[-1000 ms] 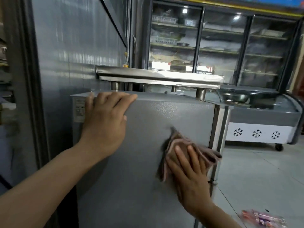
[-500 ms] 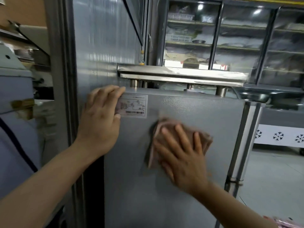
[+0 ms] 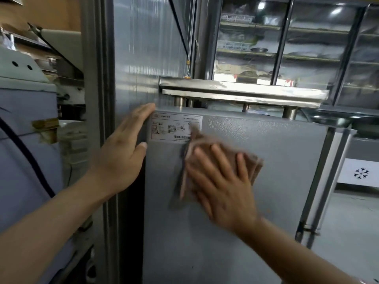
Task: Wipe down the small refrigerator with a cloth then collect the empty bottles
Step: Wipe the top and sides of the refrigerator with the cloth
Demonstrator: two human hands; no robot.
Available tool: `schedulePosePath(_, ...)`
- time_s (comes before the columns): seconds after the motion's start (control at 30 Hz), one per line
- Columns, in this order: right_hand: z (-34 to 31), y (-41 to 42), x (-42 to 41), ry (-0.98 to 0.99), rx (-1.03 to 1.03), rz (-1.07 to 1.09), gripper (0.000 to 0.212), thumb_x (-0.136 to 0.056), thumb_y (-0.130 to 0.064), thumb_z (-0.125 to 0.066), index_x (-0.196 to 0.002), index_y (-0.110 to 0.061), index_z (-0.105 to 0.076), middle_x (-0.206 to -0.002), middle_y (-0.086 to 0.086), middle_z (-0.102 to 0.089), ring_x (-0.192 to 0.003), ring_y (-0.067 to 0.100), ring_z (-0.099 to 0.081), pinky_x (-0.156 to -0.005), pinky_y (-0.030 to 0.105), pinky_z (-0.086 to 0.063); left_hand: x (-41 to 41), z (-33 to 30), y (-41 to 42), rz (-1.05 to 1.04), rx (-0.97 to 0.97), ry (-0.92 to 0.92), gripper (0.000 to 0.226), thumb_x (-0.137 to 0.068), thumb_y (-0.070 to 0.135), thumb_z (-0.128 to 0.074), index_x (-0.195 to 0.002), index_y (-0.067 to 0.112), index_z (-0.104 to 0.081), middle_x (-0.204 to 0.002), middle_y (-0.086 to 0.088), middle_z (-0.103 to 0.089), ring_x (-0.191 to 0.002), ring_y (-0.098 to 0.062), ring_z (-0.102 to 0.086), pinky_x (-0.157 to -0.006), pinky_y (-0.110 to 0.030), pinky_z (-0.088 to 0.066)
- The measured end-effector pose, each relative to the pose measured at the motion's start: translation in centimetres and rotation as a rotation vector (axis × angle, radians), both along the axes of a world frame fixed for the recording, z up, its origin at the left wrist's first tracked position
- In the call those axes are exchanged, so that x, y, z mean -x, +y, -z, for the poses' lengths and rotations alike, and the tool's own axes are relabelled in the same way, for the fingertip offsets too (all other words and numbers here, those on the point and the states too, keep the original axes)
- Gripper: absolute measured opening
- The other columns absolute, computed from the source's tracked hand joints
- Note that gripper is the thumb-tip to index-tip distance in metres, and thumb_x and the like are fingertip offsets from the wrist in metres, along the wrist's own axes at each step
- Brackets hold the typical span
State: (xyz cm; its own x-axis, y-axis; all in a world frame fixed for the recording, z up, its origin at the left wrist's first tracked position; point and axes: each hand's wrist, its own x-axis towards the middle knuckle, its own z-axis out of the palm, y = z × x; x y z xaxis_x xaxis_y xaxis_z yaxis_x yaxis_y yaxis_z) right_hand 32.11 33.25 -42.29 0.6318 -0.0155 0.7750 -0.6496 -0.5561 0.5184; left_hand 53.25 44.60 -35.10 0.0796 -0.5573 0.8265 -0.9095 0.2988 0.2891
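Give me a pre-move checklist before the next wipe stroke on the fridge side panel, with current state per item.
1. Cloth flat under the right hand on the refrigerator panel: ok, fingers spread over it.
2. Left hand bracing the panel's left edge: ok, open and resting there.
3. Label safe from the cloth: not ok, a cloth corner overlaps its right edge.
4. Panel right of the cloth free for the stroke: ok, bare up to the metal trim.
5. Panel already clean: cannot tell, the image is blurred.
6. Empty bottles located: cannot tell, none in view.
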Motion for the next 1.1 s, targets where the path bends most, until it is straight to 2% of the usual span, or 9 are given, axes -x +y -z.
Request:
schedulePosePath(0.07, 2.8, 0.2, 1.0, 0.133, 0.002, 0.000, 0.063, -0.089, -0.043, -0.044, -0.147, -0.031, -0.024, -0.158, -0.006, -0.012, -0.147, 0.024, -0.006, -0.115, 0.052, -0.001, 0.2, 0.5, 0.3, 0.025, -0.032, 0.026, 0.077, -0.088, -0.003, -0.049, -0.147, 0.032, -0.015, -0.152, 0.015, -0.022, -0.138, 0.001, -0.018, -0.109, -0.016, -0.014)
schedulePosePath(0.17, 2.2, 0.1, 1.4, 0.170, 0.031, -0.018, 0.063, -0.089, -0.044, -0.043, -0.147, -0.032, -0.021, -0.156, -0.009, -0.010, -0.147, 0.020, -0.004, -0.115, 0.050, 0.001, 0.3, 1.3, 1.0, 0.066, -0.089, 0.064, 0.081, -0.088, -0.002, -0.049, -0.147, 0.037, -0.010, -0.150, 0.022, -0.017, -0.137, 0.006, -0.016, -0.109, -0.010, -0.011)
schedulePosePath(0.3, -3.9, 0.2, -1.6, -0.033, 0.043, -0.024, 0.060, -0.090, -0.047, -0.040, -0.147, -0.030, -0.028, -0.157, -0.005, -0.015, -0.146, 0.024, -0.010, -0.114, 0.054, -0.004, -0.2, 2.6, 1.4, 0.117, -0.132, 0.144, 0.074, -0.089, 0.003, -0.051, -0.147, 0.033, -0.015, -0.144, 0.024, -0.028, -0.129, 0.006, -0.034, -0.108, -0.017, -0.024)
schedulePosePath(0.43, -3.7, 1.0, -4.8, -0.205, 0.012, -0.019, 0.057, -0.094, -0.044, -0.033, -0.148, -0.028, -0.026, -0.157, -0.001, -0.019, -0.146, 0.028, -0.008, -0.115, 0.055, -0.001, -0.3, 4.3, 1.2, 0.221, -0.130, 0.306, 0.074, -0.089, 0.003, -0.052, -0.138, 0.048, -0.021, -0.123, 0.046, -0.032, -0.115, 0.023, -0.039, -0.090, 0.000, -0.033)
schedulePosePath(0.5, -0.9, 1.2, -4.7, -0.100, 0.024, -0.036, 0.060, -0.092, -0.043, -0.039, -0.148, -0.029, -0.026, -0.157, -0.002, -0.017, -0.146, 0.028, -0.008, -0.115, 0.055, -0.001, -0.2, 5.1, 1.2, 0.257, -0.132, 0.375, 0.074, -0.089, 0.001, -0.051, -0.128, 0.057, -0.022, -0.122, 0.043, -0.037, -0.115, 0.022, -0.040, -0.093, -0.003, -0.034)
schedulePosePath(0.67, 1.0, 2.1, -3.8, 0.173, 0.034, -0.061, 0.064, -0.087, -0.043, -0.048, -0.147, -0.031, -0.029, -0.157, -0.006, -0.017, -0.147, 0.022, -0.010, -0.114, 0.052, -0.004, -0.5, 6.8, 2.2, 0.294, -0.208, 0.507, 0.069, -0.090, -0.002, -0.049, -0.135, 0.045, -0.026, -0.131, 0.009, -0.053, -0.118, 0.003, -0.051, -0.103, -0.023, -0.039)
schedulePosePath(0.77, -4.0, 2.2, -5.9, 0.043, 0.055, -0.058, 0.063, -0.086, -0.044, -0.047, -0.145, -0.029, -0.033, -0.156, -0.003, -0.023, -0.145, 0.024, -0.013, -0.111, 0.054, -0.007, -0.6, 7.2, 2.8, 0.303, -0.232, 0.530, 0.067, -0.091, -0.001, -0.048, -0.130, 0.048, -0.024, -0.124, 0.011, -0.057, -0.111, 0.004, -0.056, -0.095, -0.013, -0.043)
schedulePosePath(0.87, -7.9, 2.6, -8.5, -0.079, 0.055, -0.060, 0.059, -0.087, -0.043, -0.043, -0.144, -0.027, -0.038, -0.155, 0.001, -0.028, -0.144, 0.030, -0.019, -0.111, 0.057, -0.010, -0.7, 8.0, 3.0, 0.268, -0.224, 0.561, 0.067, -0.092, 0.001, -0.047, -0.137, 0.044, -0.022, -0.118, 0.010, -0.059, -0.104, 0.004, -0.059, -0.087, -0.014, -0.046)
schedulePosePath(1.1, -0.9, 2.1, -8.5, 0.087, 0.093, -0.101, 0.047, -0.091, -0.041, -0.043, -0.136, -0.026, -0.048, -0.156, 0.000, -0.023, -0.145, 0.030, -0.012, -0.114, 0.057, 0.000, -0.4, 11.3, 3.6, 0.074, -0.185, 0.529, 0.067, -0.090, 0.000, -0.047, -0.142, 0.033, -0.022, -0.118, 0.011, -0.053, -0.099, 0.004, -0.057, -0.082, -0.014, -0.045)
